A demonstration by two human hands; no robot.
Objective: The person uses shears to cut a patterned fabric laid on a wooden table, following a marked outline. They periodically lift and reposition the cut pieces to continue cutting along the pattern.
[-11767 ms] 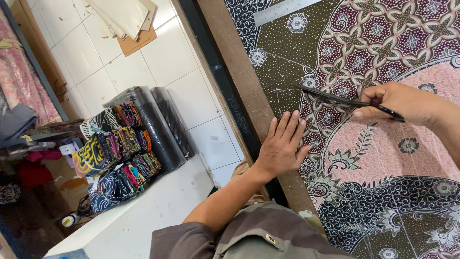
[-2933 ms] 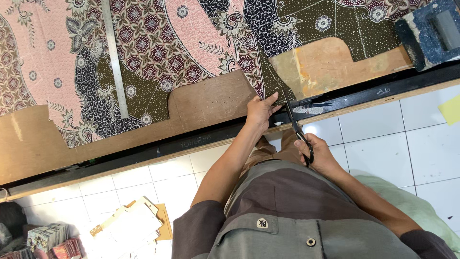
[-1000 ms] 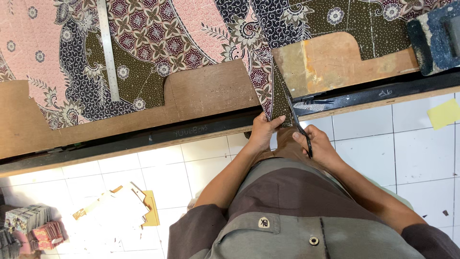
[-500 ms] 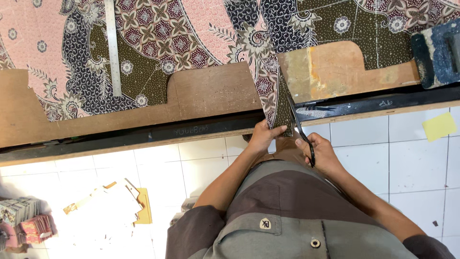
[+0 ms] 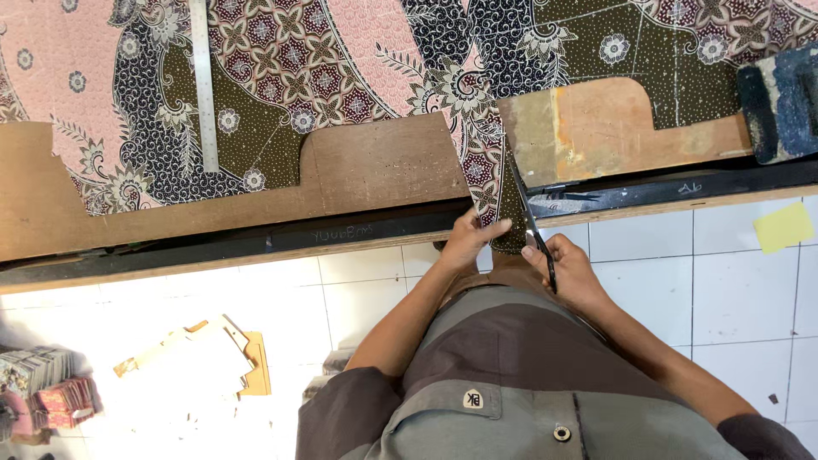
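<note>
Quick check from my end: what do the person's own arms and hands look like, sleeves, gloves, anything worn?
Both hands are bare: left hand, right hand. No gloves, rings or watch show. Forearms are uncovered; dark grey-brown short sleeves end near the elbows, on a two-tone grey shirt with a small chest patch and a round button.

Both arms are reaching forward, elbows bent; the left hand [image 5: 471, 241] is pinching with fingers extended, while the right hand [image 5: 569, 271] is gripping, fingers curled.

scissors [image 5: 530, 223] handles hidden in right hand [image 5: 569, 271], cloth [image 5: 358, 77] cropped above
</note>
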